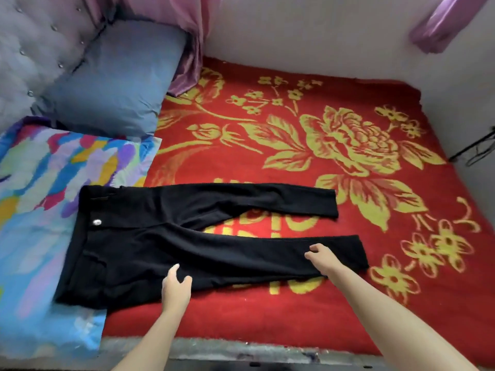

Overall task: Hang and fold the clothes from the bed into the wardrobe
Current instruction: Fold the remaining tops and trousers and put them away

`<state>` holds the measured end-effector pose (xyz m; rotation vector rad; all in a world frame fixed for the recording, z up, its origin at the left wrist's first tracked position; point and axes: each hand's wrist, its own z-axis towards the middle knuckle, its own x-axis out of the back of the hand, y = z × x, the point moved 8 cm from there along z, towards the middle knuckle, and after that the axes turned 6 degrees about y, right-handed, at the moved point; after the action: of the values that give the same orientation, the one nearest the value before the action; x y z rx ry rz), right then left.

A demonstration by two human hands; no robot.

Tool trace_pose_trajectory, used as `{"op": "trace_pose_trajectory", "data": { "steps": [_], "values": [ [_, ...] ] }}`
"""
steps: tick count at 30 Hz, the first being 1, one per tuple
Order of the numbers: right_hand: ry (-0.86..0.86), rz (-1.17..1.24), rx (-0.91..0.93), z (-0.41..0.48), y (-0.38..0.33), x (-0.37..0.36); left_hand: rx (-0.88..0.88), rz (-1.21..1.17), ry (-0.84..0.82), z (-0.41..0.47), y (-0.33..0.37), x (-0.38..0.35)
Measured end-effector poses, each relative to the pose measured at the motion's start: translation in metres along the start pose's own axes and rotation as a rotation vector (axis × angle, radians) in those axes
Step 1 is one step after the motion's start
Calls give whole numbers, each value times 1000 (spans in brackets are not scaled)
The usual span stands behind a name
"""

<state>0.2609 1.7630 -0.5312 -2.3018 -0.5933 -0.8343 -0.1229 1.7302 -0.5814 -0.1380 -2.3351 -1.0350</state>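
The black stretch-fabric trousers (pixel 166 245) lie flat on the red blanket with yellow flowers (pixel 308 145). Their waistband overlaps the multicoloured patterned pillow (pixel 53 167), and the two legs are spread apart. My left hand (pixel 176 283) rests on the trousers' near edge at the thigh, fingers relaxed and holding nothing. My right hand (pixel 320 257) is on the near leg with fingers half bent; whether it pinches the cloth I cannot tell. To fold well, I think both hands should lift this near edge together and lay the near leg exactly over the far one.
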Motion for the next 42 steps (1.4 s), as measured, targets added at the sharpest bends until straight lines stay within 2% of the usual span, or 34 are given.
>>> {"op": "trace_pose_trajectory", "data": {
  "steps": [6,11,17,21,23,26,29,31,34,37,40,42],
  "values": [
    [107,74,-163,4,101,42,-104,129,-112,-23,37,-69],
    [145,118,-241,43,168,65,-164,203,-181,-46,57,-142],
    [167,200,-262,140,231,77,-166,289,-188,-59,34,-243],
    [181,294,-268,189,254,79,-186,318,-200,-68,16,-297],
    [200,265,-247,212,261,72,-192,317,-196,-72,9,-320],
    [290,216,-227,224,257,64,-189,342,-198,-80,3,-337],
    [279,317,-227,230,253,55,-172,375,-188,-86,-1,-339],
    [292,438,-204,234,249,65,-156,353,-181,-87,2,-338],
    [383,450,-173,239,263,104,-187,317,-164,-88,13,-330],
    [435,435,-299,230,297,128,-296,395,-132,-86,25,-319],
    [367,144,-378,226,305,129,-319,644,-142,-76,21,-309],
    [329,-44,-267,224,278,124,-290,851,-232,-67,8,-307]
  ]
}}
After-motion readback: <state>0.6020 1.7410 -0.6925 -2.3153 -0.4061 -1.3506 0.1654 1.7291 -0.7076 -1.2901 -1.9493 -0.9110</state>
